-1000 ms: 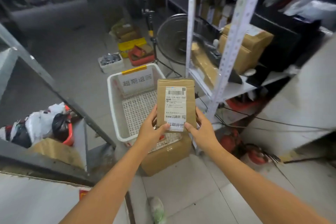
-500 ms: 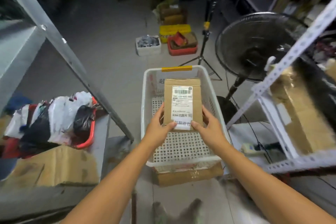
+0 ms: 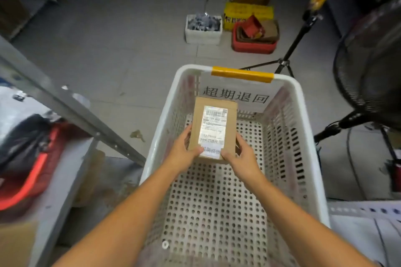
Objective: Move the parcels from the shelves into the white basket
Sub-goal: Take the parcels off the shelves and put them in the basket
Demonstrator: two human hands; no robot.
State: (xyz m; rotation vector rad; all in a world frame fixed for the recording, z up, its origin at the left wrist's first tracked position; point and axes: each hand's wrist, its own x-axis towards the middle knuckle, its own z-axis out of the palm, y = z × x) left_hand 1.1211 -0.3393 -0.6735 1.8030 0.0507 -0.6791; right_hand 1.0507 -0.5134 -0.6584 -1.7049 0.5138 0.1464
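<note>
The basket [image 3: 280, 136] now fills the view; a second ago it lay beyond the held parcel. The parcel [image 3: 213, 128] has come in over the basket's rim and hangs label-up above its floor, toward the far wall. The left hand [image 3: 184, 154] and right hand [image 3: 243, 158] each grip a near corner, thumbs on top. Only lowering and release seem left.

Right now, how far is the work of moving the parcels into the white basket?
Done: nothing visible; the floor of the white basket shows no parcel lying on it. In hand: the left hand and right hand grip one brown labelled parcel over its floor. Left: set it down, then fetch others; the shelves barely show here.
</note>
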